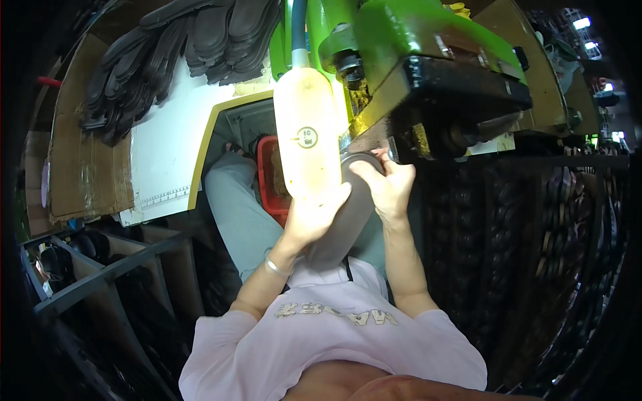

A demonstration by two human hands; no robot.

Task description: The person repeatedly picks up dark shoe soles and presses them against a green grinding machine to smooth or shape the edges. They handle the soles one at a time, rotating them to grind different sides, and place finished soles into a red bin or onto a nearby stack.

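Note:
A long dark grey shoe sole (pixel 342 230) slopes up from my lap to the green machine (pixel 401 40). My right hand (pixel 391 184) pinches its far end, thumb on top, close under the machine's working head (pixel 368 137). Lower down, my left hand (pixel 313 219) is closed on the sole's left edge; its fingers are partly hidden by a bright, oblong lamp (pixel 307 127). The lamp and my right hand also cover part of the sole's tip, so I cannot see exactly where it meets the machine.
Stacks of dark grey soles (pixel 227 40) lie at the far left of the white tabletop (pixel 160 167), beside a cardboard sheet (pixel 87 147). A red bin (pixel 267 177) stands below, near my left leg. Racks with dark items (pixel 114 274) flank me on both sides.

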